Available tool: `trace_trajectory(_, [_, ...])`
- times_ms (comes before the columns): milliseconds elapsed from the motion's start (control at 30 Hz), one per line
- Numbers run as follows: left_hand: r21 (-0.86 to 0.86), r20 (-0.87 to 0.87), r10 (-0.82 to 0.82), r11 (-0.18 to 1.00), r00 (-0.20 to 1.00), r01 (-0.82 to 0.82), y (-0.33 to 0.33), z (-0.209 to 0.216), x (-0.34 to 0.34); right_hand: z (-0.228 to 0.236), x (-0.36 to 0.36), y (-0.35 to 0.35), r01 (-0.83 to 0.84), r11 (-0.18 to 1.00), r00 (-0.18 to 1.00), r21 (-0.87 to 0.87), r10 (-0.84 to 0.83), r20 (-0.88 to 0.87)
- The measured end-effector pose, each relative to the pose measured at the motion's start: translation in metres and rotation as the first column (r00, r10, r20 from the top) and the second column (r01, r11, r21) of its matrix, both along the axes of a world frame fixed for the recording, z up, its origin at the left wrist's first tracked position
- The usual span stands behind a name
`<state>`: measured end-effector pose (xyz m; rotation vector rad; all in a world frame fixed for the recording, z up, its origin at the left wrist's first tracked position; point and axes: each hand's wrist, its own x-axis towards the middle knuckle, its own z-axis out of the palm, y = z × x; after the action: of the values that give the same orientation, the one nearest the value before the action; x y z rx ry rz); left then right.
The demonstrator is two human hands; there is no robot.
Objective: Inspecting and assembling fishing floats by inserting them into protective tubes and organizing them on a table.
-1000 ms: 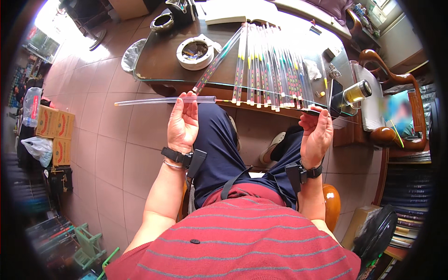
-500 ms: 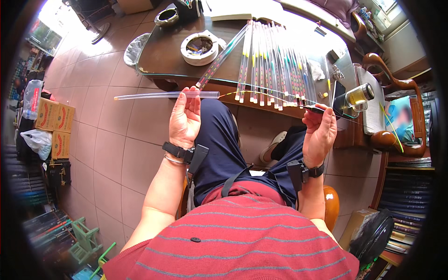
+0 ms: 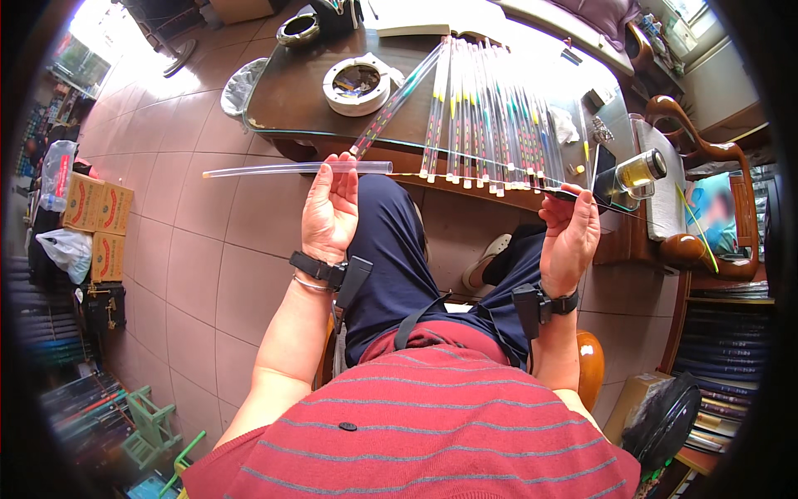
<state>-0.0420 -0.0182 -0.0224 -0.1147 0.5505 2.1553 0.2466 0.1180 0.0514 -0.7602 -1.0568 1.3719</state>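
My left hand [image 3: 330,212] is closed around a long clear plastic tube [image 3: 258,171], held level with its open end toward the right. In my right hand [image 3: 571,237], pinched between thumb and fingers, is a slim fishing float [image 3: 562,195] with a dark body. Its thin, banded yellowish stem stretches left to the tube's open end; whether the tip sits inside cannot be made out. Beyond my hands, several clear tubes [image 3: 455,125] holding similar banded, coloured floats lie side by side on the table [image 3: 287,108], their pale-capped ends over the near edge.
A round white ashtray [image 3: 356,86] stands on the table, left of the tubes. At the right are a phone [image 3: 604,166] and a glass jar [image 3: 640,173] of yellowish liquid. Cardboard boxes [image 3: 98,205] are stacked at left. A carved wooden chair [image 3: 731,150] stands at right.
The float's thin stem, bowed upward before, now runs nearly straight between my hands. Both hands and the clear tube have stayed almost in place.
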Motion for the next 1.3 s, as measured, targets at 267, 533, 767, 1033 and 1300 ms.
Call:
trace_trajectory(267, [0.006,-0.006,0.011,1.0,1.0,-0.011,0.0,-0.001,-0.002,0.003,0.002,0.003,0.027,0.999,1.0,0.023,-0.027,0.008])
trace_trajectory(533, [0.008,0.013,-0.012,1.0,1.0,0.012,-0.001,0.002,0.002,-0.002,-0.002,0.001,0.031,0.999,0.999,0.011,-0.031,0.018])
trace_trajectory(767, [-0.002,-0.009,-0.03,1.0,1.0,0.029,0.001,-0.002,0.005,-0.003,-0.007,-0.002,-0.007,1.0,1.0,-0.016,0.007,0.009])
trace_trajectory(1033, [-0.002,-0.005,-0.053,0.999,0.999,0.053,0.001,-0.001,0.008,-0.006,-0.014,-0.006,-0.012,1.0,0.994,0.013,0.01,0.105])
trace_trajectory(1300, [-0.007,0.003,-0.063,0.998,0.998,0.063,0.002,-0.001,0.013,-0.007,-0.026,-0.013,-0.082,0.997,0.992,0.009,0.08,0.099])
